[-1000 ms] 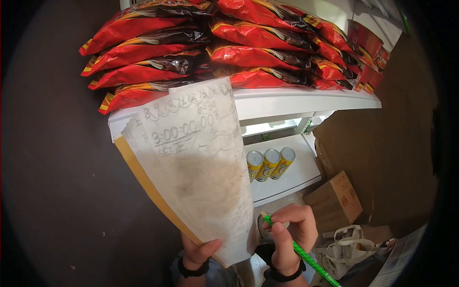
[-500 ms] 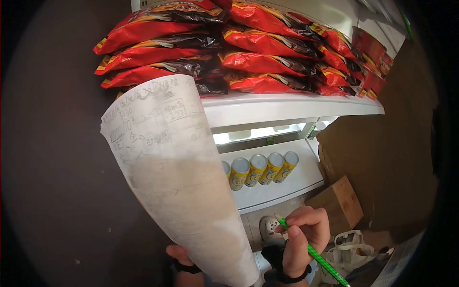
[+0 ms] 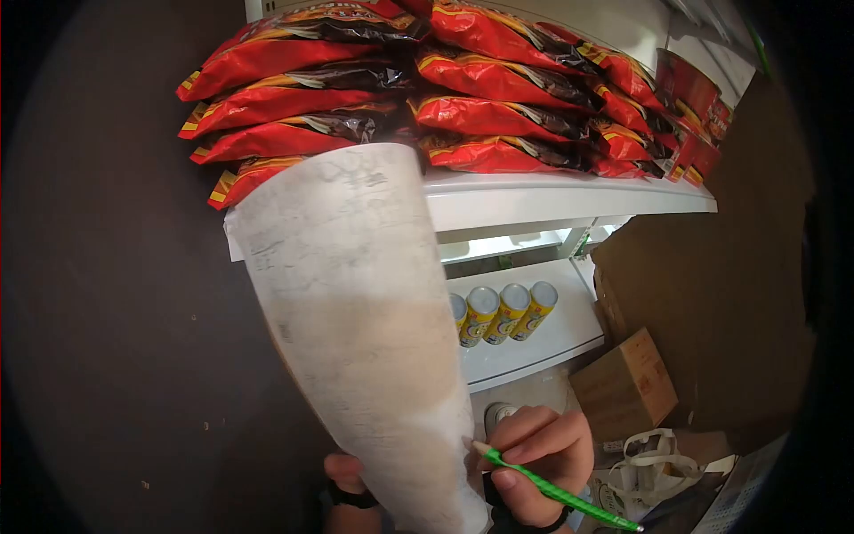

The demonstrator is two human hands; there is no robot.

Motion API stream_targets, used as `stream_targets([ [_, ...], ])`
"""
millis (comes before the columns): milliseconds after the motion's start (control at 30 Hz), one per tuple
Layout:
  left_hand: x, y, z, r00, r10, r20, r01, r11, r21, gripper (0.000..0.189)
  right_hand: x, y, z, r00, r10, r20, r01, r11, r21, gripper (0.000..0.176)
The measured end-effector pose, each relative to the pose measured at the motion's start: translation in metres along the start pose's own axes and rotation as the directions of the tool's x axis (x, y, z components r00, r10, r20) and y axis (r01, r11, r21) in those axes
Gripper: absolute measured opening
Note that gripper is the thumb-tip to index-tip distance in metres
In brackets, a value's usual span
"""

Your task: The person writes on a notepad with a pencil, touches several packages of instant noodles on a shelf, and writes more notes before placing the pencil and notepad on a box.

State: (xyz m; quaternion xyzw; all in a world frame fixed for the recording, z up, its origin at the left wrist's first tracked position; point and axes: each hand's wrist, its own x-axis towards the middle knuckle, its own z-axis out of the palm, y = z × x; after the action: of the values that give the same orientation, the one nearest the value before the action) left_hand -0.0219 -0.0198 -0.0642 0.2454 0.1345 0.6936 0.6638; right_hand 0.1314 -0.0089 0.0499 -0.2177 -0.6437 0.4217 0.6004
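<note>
A large sheet of paper (image 3: pixel 356 267), curved and covered with faint pencil writing, rises from the bottom of the view up to the shelf front. My left hand (image 3: pixel 345 473) grips its lower left edge, mostly hidden behind it, with a black band at the wrist. In my right hand (image 3: pixel 544 454) a green pencil (image 3: pixel 569 498) is pinched between thumb and fingers. Its sharpened tip points left, right at the sheet's lower right edge.
Red noodle packs (image 3: pixel 498 111) lie stacked on a white shelf (image 3: pixel 569 194). Yellow cans (image 3: pixel 507 316) stand on the lower shelf (image 3: pixel 525 360). To the right are a cardboard box (image 3: pixel 623 383), a large brown cardboard surface (image 3: pixel 712 294) and a white bag (image 3: pixel 654 472).
The paper has shifted right and now covers more of the cans. My right hand has moved left and slightly down, bringing the pencil tip to the paper's edge.
</note>
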Motion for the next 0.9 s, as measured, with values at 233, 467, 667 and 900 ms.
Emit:
stream_targets([
  [233, -0.015, -0.029, -0.060, 0.975, -0.052, 0.218, 0.158, 0.846, -0.509, 0.078, -0.005, -0.001, 0.010, 0.985, 0.078, -0.155, -0.067, 0.995, 0.074, 0.018],
  [467, -0.014, -0.023, -0.045, 0.995, -0.073, 0.074, 0.086, 0.979, -0.186, 0.077, -0.004, 0.000, 0.008, 0.963, 0.061, -0.261, -0.042, 0.996, 0.080, 0.019],
  [667, -0.014, -0.014, -0.032, 0.994, -0.098, 0.057, 0.108, 0.973, -0.202, 0.076, -0.002, 0.000, 0.010, 0.969, 0.061, -0.239, -0.062, 0.998, 0.001, 0.018],
  [900, -0.012, -0.021, -0.031, 0.998, -0.043, 0.053, 0.056, 0.959, -0.277, 0.077, -0.001, -0.001, 0.001, 0.993, 0.003, -0.115, -0.009, 0.998, -0.058, 0.018],
])
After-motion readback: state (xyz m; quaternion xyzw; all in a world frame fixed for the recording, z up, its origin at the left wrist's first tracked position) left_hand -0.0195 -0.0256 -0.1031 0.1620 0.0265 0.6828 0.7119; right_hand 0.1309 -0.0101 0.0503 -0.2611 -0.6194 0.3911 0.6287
